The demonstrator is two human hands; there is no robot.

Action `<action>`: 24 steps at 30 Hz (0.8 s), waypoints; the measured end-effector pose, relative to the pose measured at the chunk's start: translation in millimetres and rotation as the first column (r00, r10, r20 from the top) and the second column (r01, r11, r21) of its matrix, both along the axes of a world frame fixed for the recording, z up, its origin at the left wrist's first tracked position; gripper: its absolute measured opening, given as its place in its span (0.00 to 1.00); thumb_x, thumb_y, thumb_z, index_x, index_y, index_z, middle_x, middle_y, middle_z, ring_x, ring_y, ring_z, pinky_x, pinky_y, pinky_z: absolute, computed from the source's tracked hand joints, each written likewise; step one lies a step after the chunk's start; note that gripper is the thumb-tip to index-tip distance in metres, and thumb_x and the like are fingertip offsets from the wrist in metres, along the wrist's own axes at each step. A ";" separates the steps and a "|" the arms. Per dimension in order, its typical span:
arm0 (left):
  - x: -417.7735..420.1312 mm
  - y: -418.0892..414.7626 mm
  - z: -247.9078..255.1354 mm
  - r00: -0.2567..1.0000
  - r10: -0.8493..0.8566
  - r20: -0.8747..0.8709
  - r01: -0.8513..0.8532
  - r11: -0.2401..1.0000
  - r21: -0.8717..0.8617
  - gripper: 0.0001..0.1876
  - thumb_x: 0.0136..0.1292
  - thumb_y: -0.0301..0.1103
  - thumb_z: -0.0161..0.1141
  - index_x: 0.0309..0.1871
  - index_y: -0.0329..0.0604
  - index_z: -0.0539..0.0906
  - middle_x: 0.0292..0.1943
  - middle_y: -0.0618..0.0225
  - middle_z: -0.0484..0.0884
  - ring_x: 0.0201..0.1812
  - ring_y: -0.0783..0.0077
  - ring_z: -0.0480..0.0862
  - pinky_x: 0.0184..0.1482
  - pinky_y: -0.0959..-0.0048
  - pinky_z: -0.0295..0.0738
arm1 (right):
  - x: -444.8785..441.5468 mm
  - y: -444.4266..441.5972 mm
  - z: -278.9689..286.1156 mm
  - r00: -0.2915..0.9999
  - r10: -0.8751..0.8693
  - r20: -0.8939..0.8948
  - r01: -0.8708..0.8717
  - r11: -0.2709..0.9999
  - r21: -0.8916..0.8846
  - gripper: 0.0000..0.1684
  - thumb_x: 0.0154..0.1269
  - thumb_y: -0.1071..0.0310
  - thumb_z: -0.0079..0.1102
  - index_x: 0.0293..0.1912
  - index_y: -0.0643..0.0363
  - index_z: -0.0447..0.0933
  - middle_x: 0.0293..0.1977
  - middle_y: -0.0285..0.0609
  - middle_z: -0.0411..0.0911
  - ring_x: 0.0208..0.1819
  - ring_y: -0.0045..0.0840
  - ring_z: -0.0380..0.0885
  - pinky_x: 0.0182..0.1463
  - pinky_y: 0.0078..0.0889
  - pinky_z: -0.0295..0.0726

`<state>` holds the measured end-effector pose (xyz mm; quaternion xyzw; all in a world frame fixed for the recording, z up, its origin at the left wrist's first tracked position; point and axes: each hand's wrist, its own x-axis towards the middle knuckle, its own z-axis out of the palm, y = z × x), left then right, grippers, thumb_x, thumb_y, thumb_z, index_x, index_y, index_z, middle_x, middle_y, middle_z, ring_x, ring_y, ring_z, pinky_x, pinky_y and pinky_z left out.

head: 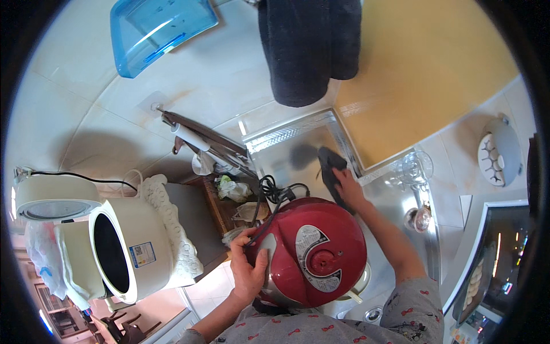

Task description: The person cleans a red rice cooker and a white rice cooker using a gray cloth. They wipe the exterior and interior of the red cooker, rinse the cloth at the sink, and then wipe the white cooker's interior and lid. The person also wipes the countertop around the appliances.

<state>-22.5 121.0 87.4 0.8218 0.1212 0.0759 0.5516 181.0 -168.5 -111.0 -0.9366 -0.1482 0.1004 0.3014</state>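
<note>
My left hand [249, 264] grips the silver-trimmed side of a red electric cooker [281, 262], which is close in front of my body. A round red part and printed labels face up on the cooker. Its black power cord [273, 189] lies coiled beyond it, and a strand runs down by my left fingers. My right hand [349, 189] reaches past the cooker and holds a dark grey cloth [328, 172] against the stainless steel countertop [296, 146]. The cooker hides part of the counter beneath it.
At left, a white rice cooker [146, 241] stands with its lid raised. A wooden shelf [215, 210] holds crumpled bags. Glassware [414, 165] stands at the counter's right edge. A dark towel [300, 51] and a blue plastic basket [129, 51] are on the wall.
</note>
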 end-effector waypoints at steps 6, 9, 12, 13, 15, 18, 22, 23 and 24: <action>2.9 0.0 2.5 1.000 0.017 0.000 -0.017 0.999 0.029 0.22 0.59 0.24 0.64 0.53 0.41 0.65 0.60 0.50 0.76 0.58 0.55 0.78 0.60 0.64 0.72 | 111.7 91.1 2.2 0.942 0.335 0.003 -0.335 0.942 -0.021 0.31 0.64 0.74 0.51 0.66 0.41 0.70 0.58 0.46 0.70 0.58 0.45 0.74 0.58 0.45 0.76; 3.9 -0.1 5.3 0.999 0.014 -0.039 -0.013 1.000 0.024 0.22 0.59 0.24 0.64 0.53 0.41 0.65 0.60 0.50 0.76 0.58 0.55 0.78 0.61 0.64 0.71 | 128.4 144.2 10.4 0.842 0.539 0.015 -0.539 0.842 0.003 0.31 0.64 0.77 0.45 0.64 0.38 0.73 0.58 0.45 0.70 0.58 0.43 0.73 0.60 0.45 0.73; 3.6 -0.4 6.5 0.999 0.010 -0.033 -0.009 1.000 0.028 0.23 0.60 0.24 0.64 0.54 0.41 0.65 0.61 0.50 0.74 0.59 0.55 0.78 0.62 0.63 0.70 | 126.1 166.4 12.7 0.805 0.593 0.007 -0.592 0.805 -0.025 0.32 0.64 0.78 0.43 0.63 0.39 0.74 0.56 0.46 0.72 0.58 0.43 0.73 0.61 0.43 0.72; 3.7 -0.7 7.3 0.999 0.009 -0.036 -0.008 1.000 0.025 0.23 0.60 0.23 0.63 0.54 0.41 0.64 0.62 0.49 0.74 0.59 0.55 0.77 0.62 0.63 0.70 | 123.4 162.7 13.3 0.772 0.636 -0.016 -0.636 0.771 -0.034 0.31 0.64 0.78 0.43 0.62 0.39 0.75 0.55 0.45 0.73 0.58 0.43 0.73 0.60 0.44 0.73; 3.7 0.3 6.9 0.999 0.028 -0.038 -0.028 1.000 0.008 0.23 0.60 0.23 0.63 0.55 0.40 0.64 0.63 0.49 0.72 0.60 0.54 0.77 0.63 0.63 0.70 | 118.4 148.1 19.4 0.699 0.713 -0.058 -0.715 0.697 -0.052 0.30 0.64 0.77 0.43 0.61 0.40 0.75 0.53 0.45 0.74 0.57 0.43 0.74 0.59 0.44 0.74; 4.3 -2.1 9.3 0.998 0.047 -0.044 -0.047 0.999 -0.005 0.24 0.60 0.23 0.63 0.55 0.40 0.64 0.64 0.48 0.70 0.61 0.54 0.76 0.63 0.63 0.70 | 87.8 111.4 32.2 0.771 0.623 -0.133 -0.628 0.778 0.007 0.28 0.63 0.76 0.49 0.60 0.40 0.76 0.51 0.45 0.76 0.55 0.43 0.75 0.56 0.44 0.76; 7.8 -3.9 10.8 0.999 0.020 -0.040 -0.021 1.000 -0.023 0.23 0.62 0.25 0.63 0.56 0.38 0.64 0.65 0.48 0.69 0.63 0.55 0.73 0.65 0.62 0.67 | 37.5 35.8 16.5 0.860 0.498 -0.112 -0.494 0.867 0.068 0.26 0.62 0.72 0.54 0.60 0.42 0.75 0.48 0.46 0.75 0.54 0.42 0.75 0.56 0.40 0.75; 7.6 -3.5 8.6 0.999 0.016 -0.043 -0.018 0.999 -0.041 0.23 0.62 0.26 0.63 0.56 0.38 0.65 0.65 0.48 0.68 0.64 0.55 0.72 0.66 0.62 0.66 | 22.3 18.7 14.1 0.878 0.469 -0.092 -0.461 0.882 0.093 0.26 0.63 0.71 0.54 0.61 0.43 0.75 0.47 0.46 0.75 0.54 0.41 0.75 0.57 0.39 0.75; 7.7 -0.8 3.8 0.999 -0.009 -0.046 0.005 0.997 -0.079 0.22 0.63 0.27 0.62 0.56 0.38 0.66 0.66 0.48 0.66 0.65 0.56 0.69 0.67 0.63 0.63 | 7.1 2.5 15.1 0.896 0.428 -0.119 -0.415 0.902 0.117 0.26 0.62 0.71 0.55 0.59 0.43 0.76 0.48 0.45 0.75 0.54 0.41 0.75 0.57 0.40 0.75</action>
